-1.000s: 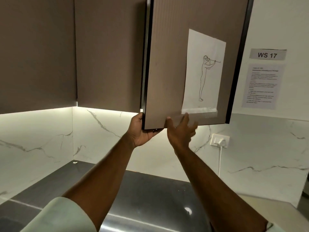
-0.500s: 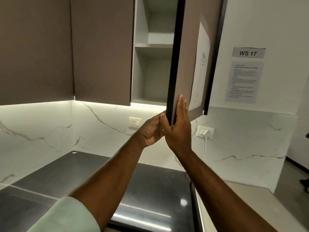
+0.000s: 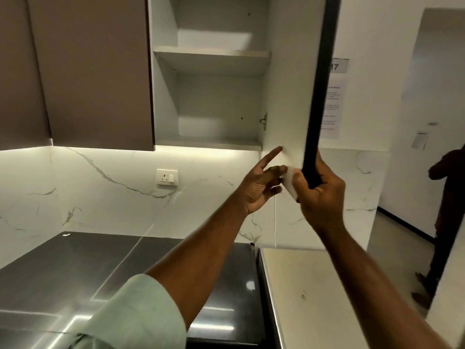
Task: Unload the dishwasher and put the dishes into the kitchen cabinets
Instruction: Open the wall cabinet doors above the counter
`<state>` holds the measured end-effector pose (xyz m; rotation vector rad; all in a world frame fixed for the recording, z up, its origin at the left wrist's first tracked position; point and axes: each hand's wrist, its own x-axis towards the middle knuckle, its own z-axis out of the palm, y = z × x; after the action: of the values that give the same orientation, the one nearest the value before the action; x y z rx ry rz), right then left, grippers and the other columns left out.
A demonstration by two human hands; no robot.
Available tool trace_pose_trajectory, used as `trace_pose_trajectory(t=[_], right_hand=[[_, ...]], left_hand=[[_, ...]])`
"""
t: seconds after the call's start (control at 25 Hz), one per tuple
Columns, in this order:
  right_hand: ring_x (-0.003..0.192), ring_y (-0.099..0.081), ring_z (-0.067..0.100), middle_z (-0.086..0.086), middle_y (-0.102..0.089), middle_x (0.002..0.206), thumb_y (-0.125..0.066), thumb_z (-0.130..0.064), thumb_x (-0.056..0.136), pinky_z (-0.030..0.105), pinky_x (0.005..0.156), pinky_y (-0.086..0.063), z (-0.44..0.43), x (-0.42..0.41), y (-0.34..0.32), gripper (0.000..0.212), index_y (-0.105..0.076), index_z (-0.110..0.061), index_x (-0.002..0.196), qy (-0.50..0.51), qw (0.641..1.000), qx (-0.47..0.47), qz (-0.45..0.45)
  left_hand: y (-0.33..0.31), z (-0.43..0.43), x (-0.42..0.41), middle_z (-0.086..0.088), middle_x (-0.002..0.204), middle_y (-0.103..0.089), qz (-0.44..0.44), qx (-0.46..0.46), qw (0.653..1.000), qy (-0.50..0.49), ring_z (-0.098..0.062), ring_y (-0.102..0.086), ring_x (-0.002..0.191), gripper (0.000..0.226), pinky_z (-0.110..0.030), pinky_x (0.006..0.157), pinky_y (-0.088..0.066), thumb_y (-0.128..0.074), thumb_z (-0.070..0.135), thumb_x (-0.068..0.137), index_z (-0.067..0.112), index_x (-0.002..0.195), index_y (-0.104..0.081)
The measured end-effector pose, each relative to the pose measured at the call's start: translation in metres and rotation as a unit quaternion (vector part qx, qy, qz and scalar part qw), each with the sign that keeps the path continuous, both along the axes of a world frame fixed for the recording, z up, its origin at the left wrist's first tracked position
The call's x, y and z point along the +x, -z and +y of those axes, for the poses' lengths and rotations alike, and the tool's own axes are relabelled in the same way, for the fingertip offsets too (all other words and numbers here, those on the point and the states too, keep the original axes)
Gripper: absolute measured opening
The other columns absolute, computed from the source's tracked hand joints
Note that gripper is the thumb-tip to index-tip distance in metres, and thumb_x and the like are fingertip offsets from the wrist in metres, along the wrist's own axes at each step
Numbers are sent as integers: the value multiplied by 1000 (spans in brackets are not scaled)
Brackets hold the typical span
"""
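Note:
An upper kitchen cabinet [image 3: 214, 109] stands open, its two white shelves bare. Its door [image 3: 289, 84] is swung out to the right, so I see its white inner face and dark edge. My right hand [image 3: 319, 195] grips the door's lower corner, fingers and thumb wrapped around the dark edge. My left hand [image 3: 261, 187] is just left of it with its fingers loosely spread, the index finger pointing up at the door's inner face. No dishes are in view.
Closed brown cabinet doors [image 3: 95, 71] hang to the left. Below lies a dark glossy countertop [image 3: 100, 268] with a pale counter [image 3: 314, 285] beside it. A wall socket [image 3: 167, 176] sits on the marble backsplash. A person [image 3: 445, 210] stands in the doorway at right.
The cabinet door has swung from nearly shut to wide open. My right hand went from flat against it to gripping its edge, and my left hand came off the corner.

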<state>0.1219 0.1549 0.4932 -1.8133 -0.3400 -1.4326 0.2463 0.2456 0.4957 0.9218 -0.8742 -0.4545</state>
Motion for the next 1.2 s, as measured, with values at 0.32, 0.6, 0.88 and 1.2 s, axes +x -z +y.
trace_pose_trajectory(t=[0.32,0.6,0.88,1.2], right_hand=[[51,-31,1,-14,-38,55,-57,-15,95,17,50,-27,-84,-28,-2,36,-43,-26,63,59,994,96,5],[51,-30,4,-13,-36,53,-54,-25,100,14,50,-30,-85,-19,10,35,-43,-27,66,84,986,143,-30],[104,-68,15,-11,-71,106,-63,-30,93,40,91,-56,-62,6,57,18,-68,-39,108,60,976,208,-3],[134,-43,7,2,-47,148,-59,-27,96,25,112,-36,-65,11,180,53,-43,-13,145,156,960,64,225]], left_hand=[[4,-78,-8,1,80,-66,14,-20,999,25,-8,-55,63,59,-21,64,-49,-74,8,80,35,130,-58],[9,-98,-3,2,80,-71,-22,-62,998,15,-9,-63,68,68,-22,72,-52,-76,22,67,42,127,-51],[33,-94,-10,5,83,-61,-211,-2,918,-336,-8,-58,74,71,-19,72,-52,-60,53,79,27,142,-39],[164,-66,-10,-8,127,-54,-425,207,781,-409,-20,-53,113,60,-39,97,-45,-62,26,86,9,138,-40]])
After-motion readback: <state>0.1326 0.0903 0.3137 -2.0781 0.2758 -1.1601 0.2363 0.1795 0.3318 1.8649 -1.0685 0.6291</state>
